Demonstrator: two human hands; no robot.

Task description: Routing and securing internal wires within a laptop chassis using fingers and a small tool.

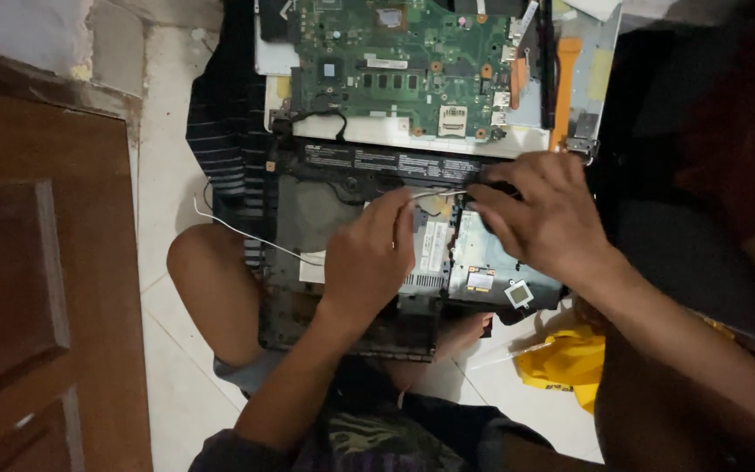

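While the person sits on the tiled floor [163, 157] with knees apart, an opened laptop base [369, 262] rests across their lap, close enough for both hands to work over it at once. The left hand [369, 253] hovers above the middle of the base with thumb and forefinger pinched on a thin white antenna wire [434, 194] — the other fingers curl loosely under, out of the way. That wire is drawn taut toward the right hand [543, 218], which lies flat across the far edge of the base beside the long black battery [395, 163]; its fingertips press down where the wire ends, though whether they grip the wire or only pin it I cannot tell. A second pale wire [238, 229] trails loose off the left side of the base onto the floor.

Beyond the battery lies the bare green motherboard [404, 65], set on the light-coloured upturned top cover [430, 133] — kept flat and apart from the base. A yellow cloth [565, 363] lies crumpled on the floor near the right forearm, and a brown wooden door [37, 288] fills the left edge.
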